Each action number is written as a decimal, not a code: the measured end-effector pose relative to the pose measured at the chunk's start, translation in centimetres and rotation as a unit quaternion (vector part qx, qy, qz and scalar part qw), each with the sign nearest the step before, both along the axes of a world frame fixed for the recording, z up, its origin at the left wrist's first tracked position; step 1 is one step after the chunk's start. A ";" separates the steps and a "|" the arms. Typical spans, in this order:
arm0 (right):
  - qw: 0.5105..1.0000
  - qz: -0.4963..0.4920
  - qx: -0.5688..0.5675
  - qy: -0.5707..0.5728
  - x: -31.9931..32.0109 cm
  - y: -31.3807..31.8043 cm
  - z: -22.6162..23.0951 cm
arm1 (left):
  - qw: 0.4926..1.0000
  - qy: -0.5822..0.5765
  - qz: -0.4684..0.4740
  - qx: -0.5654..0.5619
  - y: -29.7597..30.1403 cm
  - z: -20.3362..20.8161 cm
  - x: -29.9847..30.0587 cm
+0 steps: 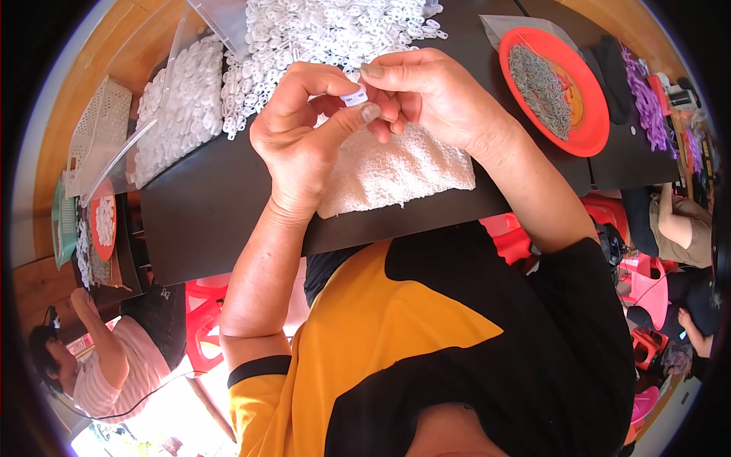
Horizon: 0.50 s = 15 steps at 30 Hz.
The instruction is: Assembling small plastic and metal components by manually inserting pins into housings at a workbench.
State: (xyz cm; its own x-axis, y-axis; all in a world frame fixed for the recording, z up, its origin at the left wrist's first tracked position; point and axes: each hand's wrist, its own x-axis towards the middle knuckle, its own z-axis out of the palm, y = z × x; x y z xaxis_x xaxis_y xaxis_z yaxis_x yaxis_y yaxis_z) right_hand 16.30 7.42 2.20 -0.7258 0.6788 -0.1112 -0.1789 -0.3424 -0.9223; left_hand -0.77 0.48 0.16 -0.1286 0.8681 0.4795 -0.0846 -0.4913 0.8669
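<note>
Above a pale towel (400, 171) on the dark table, my two hands are close together. My left hand (304, 122) pinches a small white plastic piece (354, 97) between thumb and fingers. Its full shape is hidden by the fingertips. Right beside it, my right hand (434, 91) is closed, thumb against the fingers, touching or nearly touching the piece's upper end. Whatever sits in that right pinch is too small to make out. Just beyond the hands spreads a heap of white plastic pieces (327, 34) with oval holes.
A red bowl (596, 114) of small grey metal parts stands at the right. More white pieces (183, 107) lie at the left by a clear plastic container wall (129, 152). Purple pieces (646, 99) lie far right. Other people sit at the left (122, 358) and right (681, 228).
</note>
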 end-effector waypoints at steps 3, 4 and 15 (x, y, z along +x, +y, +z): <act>1.000 0.006 0.009 -0.015 -0.1 -0.2 0.3 | 0.994 0.090 0.024 0.051 0.1 -0.3 -0.2; 1.000 0.006 0.009 -0.014 0.0 -0.2 0.3 | 0.995 0.081 0.030 0.055 0.1 -0.3 0.1; 0.983 -0.050 0.157 -0.078 0.4 -0.4 0.7 | 0.993 -0.008 0.038 -0.110 -0.5 0.6 0.3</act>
State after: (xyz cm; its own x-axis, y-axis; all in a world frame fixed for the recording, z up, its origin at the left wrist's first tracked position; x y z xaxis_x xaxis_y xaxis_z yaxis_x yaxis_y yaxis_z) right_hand 16.70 7.06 2.88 -0.6451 0.7640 0.0101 -0.0451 -0.0248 -0.9987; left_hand -0.43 -0.07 0.74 -0.2045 0.9392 0.2759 -0.0685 -0.2948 0.9531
